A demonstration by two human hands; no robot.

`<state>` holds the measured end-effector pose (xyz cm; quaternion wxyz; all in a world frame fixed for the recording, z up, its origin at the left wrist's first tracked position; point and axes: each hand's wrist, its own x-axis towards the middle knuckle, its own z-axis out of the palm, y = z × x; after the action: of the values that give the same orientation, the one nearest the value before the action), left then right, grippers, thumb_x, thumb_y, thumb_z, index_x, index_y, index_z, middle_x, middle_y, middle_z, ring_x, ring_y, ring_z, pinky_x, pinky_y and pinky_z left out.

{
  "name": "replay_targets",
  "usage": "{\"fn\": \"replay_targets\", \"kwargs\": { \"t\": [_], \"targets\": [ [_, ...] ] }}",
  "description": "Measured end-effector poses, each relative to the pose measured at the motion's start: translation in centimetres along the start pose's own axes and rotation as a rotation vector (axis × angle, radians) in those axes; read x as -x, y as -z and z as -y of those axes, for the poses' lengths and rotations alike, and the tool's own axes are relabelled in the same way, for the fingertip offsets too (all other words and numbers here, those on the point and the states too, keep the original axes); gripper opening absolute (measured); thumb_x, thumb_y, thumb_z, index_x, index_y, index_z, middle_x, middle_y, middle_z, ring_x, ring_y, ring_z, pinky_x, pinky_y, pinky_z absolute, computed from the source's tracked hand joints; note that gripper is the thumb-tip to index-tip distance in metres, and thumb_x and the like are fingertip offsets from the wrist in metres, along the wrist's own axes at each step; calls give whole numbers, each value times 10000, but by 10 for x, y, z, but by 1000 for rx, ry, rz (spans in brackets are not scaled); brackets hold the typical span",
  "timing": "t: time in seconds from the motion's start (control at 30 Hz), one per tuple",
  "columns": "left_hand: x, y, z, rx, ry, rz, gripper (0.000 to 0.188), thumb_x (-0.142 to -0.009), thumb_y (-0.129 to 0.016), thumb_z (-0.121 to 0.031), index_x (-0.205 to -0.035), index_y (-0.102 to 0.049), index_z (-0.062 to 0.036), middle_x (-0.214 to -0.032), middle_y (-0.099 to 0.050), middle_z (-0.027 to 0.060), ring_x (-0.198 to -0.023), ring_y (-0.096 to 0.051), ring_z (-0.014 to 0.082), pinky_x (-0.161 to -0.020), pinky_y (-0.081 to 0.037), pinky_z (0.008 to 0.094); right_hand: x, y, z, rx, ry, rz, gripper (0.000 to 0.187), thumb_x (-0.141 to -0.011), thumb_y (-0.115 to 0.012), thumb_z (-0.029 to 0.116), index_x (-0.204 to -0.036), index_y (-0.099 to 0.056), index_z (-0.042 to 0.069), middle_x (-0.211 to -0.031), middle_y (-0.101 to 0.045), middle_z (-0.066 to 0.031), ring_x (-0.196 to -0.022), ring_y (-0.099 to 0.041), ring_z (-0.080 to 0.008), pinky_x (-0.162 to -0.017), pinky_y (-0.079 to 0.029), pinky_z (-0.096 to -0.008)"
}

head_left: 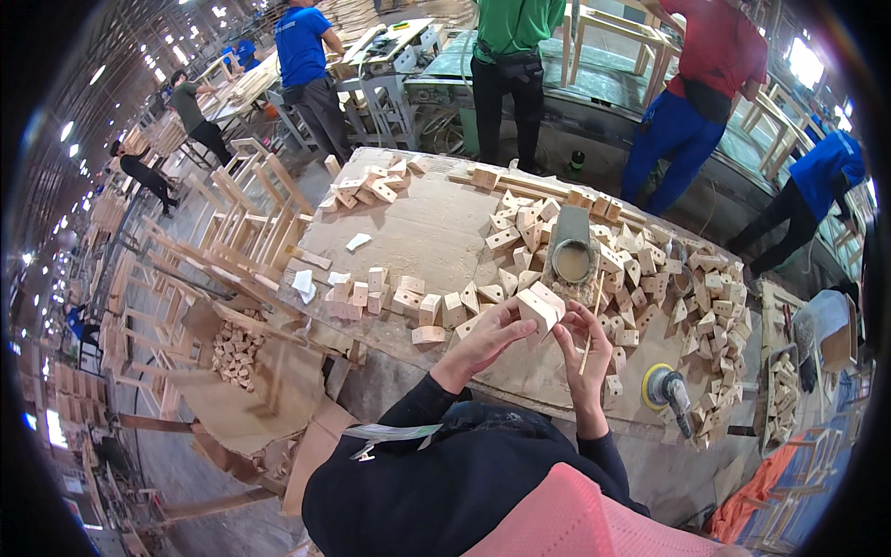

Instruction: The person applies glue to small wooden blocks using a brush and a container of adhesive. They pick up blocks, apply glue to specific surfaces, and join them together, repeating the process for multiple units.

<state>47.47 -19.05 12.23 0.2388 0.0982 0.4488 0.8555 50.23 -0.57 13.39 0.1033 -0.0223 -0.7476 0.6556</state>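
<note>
My left hand (489, 336) grips a small pale wooden block (540, 313) with angled faces, holding it up over the near edge of the worktable. Close beside it, my right hand (585, 349) has a thin wooden stick (595, 316) between its fingers. Its fingertips are at the block's right side; whether they press on it I cannot tell. Just beyond the hands stands a grey-green container (571, 227) with a round opening showing beige liquid. Many similar drilled wooden blocks (640, 265) lie heaped around it.
The cardboard-covered worktable (427, 218) carries another group of blocks (376, 186) at its far left. A sander with a yellow-rimmed disc (661, 387) lies at the right. On the left are wooden frames (251, 200) and a carton of blocks (238, 356). Several people work beyond the table.
</note>
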Motion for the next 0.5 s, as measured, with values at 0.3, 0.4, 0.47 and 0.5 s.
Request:
{"fn": "replay_targets", "kwargs": {
  "t": [0.3,0.4,0.47,0.5],
  "targets": [
    [0,-5,0,19,-26,-34,556,-891,-714,-236,-1335,-472,-6,-1280,-564,74,-1195,-512,149,-1035,-387,310,-2,-1,0,-71,33,111,411,-917,-665,83,-1292,-549,-37,-1159,-655,-128,-1043,-618,-162,-914,-493,-298],
    [0,-4,0,24,-23,-24,554,-899,-705,-242,-1334,-465,1,-1275,-561,74,-1184,-520,147,-1021,-401,308,-3,0,0,-70,39,104,401,-902,-684,95,-1266,-570,-28,-1125,-662,-107,-1020,-618,-149,-882,-490,-287],
    [0,-1,3,63,-10,-11,547,-906,-695,-248,-1333,-463,3,-1273,-560,73,-1175,-525,142,-1008,-414,305,-2,-2,1,-105,43,67,390,-871,-727,127,-1224,-615,1,-1060,-689,-76,-972,-628,-126,-820,-483,-265],
    [0,0,4,83,-3,-4,544,-910,-690,-251,-1333,-462,4,-1272,-559,72,-1171,-528,140,-1001,-421,304,-2,-3,0,-107,45,67,394,-869,-730,129,-1224,-616,1,-1050,-688,-73,-963,-626,-123,-814,-483,-262]
  ]
}}
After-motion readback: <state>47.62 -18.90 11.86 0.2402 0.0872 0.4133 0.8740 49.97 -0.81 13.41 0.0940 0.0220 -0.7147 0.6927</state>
